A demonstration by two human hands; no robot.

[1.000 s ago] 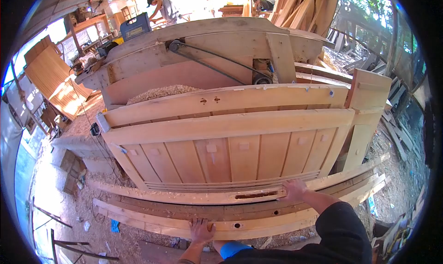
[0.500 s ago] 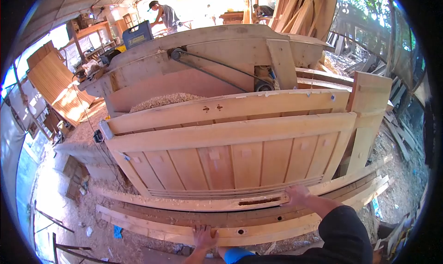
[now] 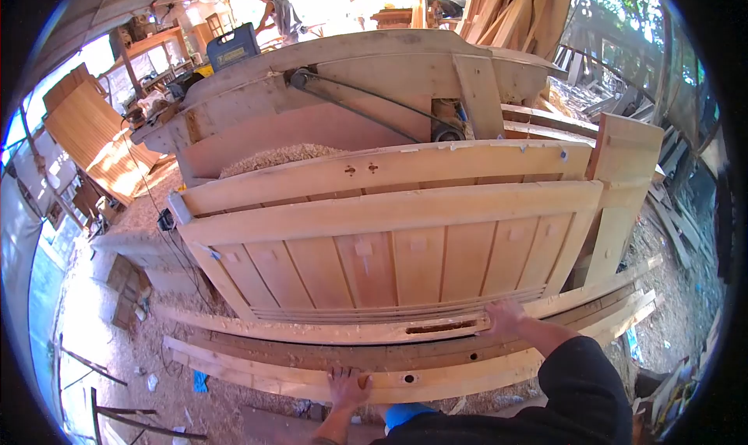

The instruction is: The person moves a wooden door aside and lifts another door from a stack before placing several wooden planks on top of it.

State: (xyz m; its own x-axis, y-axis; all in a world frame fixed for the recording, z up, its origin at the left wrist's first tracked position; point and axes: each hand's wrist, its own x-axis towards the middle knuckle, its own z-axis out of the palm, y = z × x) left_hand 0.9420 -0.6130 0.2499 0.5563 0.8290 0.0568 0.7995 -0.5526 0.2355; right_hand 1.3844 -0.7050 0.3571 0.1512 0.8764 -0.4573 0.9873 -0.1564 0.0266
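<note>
In the head view, my left hand (image 3: 348, 386) lies on the nearest wooden beam (image 3: 265, 374), its fingers spread over the top. A dark round hole in this beam is just right of that hand. My right hand (image 3: 505, 319) is curled over a second wooden rail (image 3: 327, 334), beside the right end of its long dark slot (image 3: 441, 327); its fingertips are partly hidden. Between the two pieces runs a darker board (image 3: 304, 355) with a small hole. Behind the slotted rail leans a framed, slatted wooden panel (image 3: 421, 266).
Another curved wooden rail (image 3: 312, 175) stands behind the panel. Beyond it is a large bench machine with a drive belt (image 3: 358, 110) and a blue tool case (image 3: 232, 46). Wood shavings (image 3: 273, 160) are piled there. A person (image 3: 279, 15) works at the back. Planks lean at right.
The view has tilted slightly, so the scene sits a little higher. Both hands stay at the same spots on the wood. The person at the back has shifted posture.
</note>
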